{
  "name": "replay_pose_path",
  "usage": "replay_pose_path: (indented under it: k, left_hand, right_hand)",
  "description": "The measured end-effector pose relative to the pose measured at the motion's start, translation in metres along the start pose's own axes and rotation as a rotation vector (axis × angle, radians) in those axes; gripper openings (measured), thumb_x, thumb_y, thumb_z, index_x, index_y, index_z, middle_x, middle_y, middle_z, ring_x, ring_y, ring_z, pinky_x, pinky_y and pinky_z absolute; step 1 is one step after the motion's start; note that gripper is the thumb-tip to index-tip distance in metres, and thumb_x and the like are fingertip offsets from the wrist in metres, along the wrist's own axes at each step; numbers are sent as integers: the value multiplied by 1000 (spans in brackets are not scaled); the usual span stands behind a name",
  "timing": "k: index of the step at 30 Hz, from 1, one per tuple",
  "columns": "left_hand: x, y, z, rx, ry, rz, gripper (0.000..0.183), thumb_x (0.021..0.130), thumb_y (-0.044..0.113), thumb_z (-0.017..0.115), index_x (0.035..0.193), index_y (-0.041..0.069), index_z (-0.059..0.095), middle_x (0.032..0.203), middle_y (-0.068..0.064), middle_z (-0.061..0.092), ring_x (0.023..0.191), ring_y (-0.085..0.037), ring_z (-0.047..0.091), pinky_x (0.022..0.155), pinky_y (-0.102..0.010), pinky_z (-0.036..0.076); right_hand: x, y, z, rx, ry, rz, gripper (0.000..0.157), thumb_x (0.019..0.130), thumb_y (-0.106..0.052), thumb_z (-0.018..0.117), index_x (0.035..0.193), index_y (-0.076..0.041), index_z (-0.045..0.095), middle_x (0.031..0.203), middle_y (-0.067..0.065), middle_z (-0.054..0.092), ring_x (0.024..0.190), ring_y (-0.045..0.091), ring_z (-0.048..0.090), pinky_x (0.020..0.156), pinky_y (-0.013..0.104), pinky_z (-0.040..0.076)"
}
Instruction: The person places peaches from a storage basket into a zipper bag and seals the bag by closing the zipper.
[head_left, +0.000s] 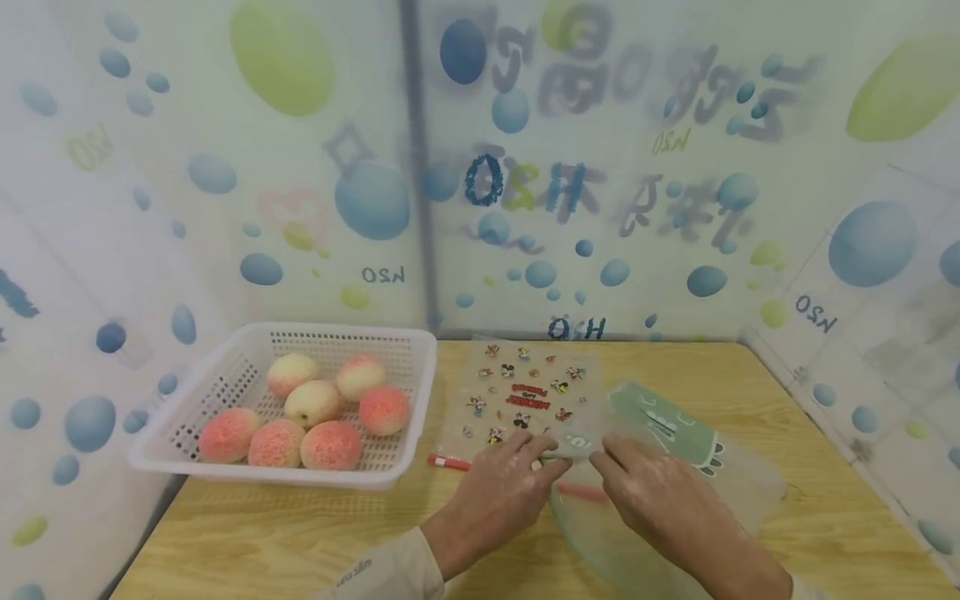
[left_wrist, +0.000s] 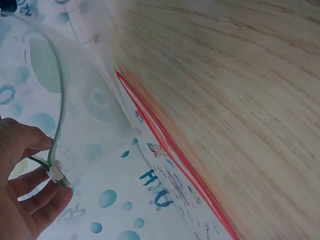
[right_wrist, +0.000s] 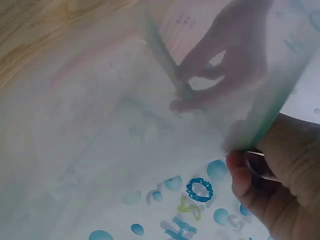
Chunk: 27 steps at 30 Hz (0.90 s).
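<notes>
Both hands hold a translucent zip bag (head_left: 738,492) with a green cartoon print and green edging. My left hand (head_left: 498,504) pinches the bag's green edge between thumb and fingers. In the left wrist view, a small white slider (left_wrist: 55,173) sits on that edge at the fingers (left_wrist: 44,197). My right hand (head_left: 667,500) pinches another stretch of the edge with thumb and fingertips. Through the cloudy film the right wrist view shows the left hand (right_wrist: 230,55). One green lip curves down toward me, apart from the pinched edge.
Flat on the wooden table (head_left: 300,542) lies a clear bag (head_left: 525,392) with cartoon figures and a red zip, partly under the left hand. A white plastic basket (head_left: 168,454) with several peaches (head_left: 330,444) stands at left. Patterned curtains (head_left: 487,250) enclose the table.
</notes>
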<state>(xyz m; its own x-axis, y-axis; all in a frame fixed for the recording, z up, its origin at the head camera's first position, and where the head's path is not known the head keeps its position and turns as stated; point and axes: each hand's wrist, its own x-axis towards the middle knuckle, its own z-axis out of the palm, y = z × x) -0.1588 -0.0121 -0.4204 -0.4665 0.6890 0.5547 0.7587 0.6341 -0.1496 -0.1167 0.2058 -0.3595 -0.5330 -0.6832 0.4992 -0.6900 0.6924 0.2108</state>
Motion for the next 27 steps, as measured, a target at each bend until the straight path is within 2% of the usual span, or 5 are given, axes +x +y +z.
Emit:
replay_pose_path:
  k: [3,7,9,12,27]
  left_hand:
    - [1,0,1,-22,-9,-14,37,87,20,80,123,20,74,120,-1,69,102,-16,62,82,-24,56]
    - [3,-1,0,-30,-17,-38,38,87,17,80,124,16,71,119,-2,70,105,-17,63,87,-25,55]
    - [4,-1,0,-30,-19,-50,36,88,17,78,123,15,71,118,-2,70,106,-17,63,86,-25,55]
    - [6,0,2,-25,-35,-72,34,90,20,77,124,15,70,118,-2,69,106,-17,63,85,-25,56]
    - [4,-14,12,-99,13,-237,36,88,14,78,123,11,71,121,-2,68,110,-22,62,83,-30,57]
  right_hand:
    - [0,1,-1,-11,27,14,12,97,-12,63,104,-3,66,92,8,65,73,20,64,56,32,58]
    - [0,3,3,-7,95,25,33,106,-18,34,101,-3,64,90,7,61,73,19,60,54,32,56]
    - [-2,3,6,2,90,32,13,99,-9,54,100,-4,66,94,8,59,76,20,59,54,32,56]
    - [-6,4,12,0,77,28,17,80,2,63,94,-7,68,103,10,58,82,24,60,54,36,54]
    - [-34,9,18,-128,-68,146,22,69,-13,76,87,-5,67,101,13,56,72,25,55,43,32,43]
